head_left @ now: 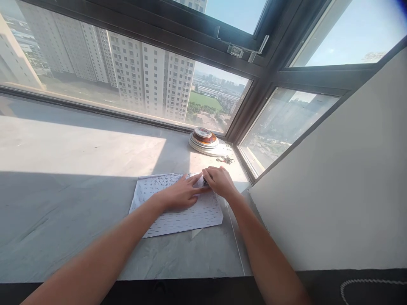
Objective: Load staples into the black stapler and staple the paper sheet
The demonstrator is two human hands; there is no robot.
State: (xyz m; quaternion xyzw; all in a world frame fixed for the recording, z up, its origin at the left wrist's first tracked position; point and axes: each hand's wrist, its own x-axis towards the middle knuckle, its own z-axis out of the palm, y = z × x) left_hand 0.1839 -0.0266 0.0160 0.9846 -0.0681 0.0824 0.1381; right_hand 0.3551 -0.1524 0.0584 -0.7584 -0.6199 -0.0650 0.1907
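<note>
A printed sheet of paper (pixel 165 220) lies on the grey stone windowsill (pixel 79 190). My left hand (pixel 182 192) rests flat on the sheet with its fingers stretched out toward the right. My right hand (pixel 219 181) is curled at the sheet's upper right corner, its fingers closed over a small dark object (pixel 205 183) that I cannot make out. The two hands touch at the fingertips.
A stack of plates (pixel 205 142) with a patterned top plate stands in the window corner, with a small dark item (pixel 226 160) lying beside it. Window frames run along the back, and a white wall (pixel 333 190) rises at the right. The sill's front edge is near me.
</note>
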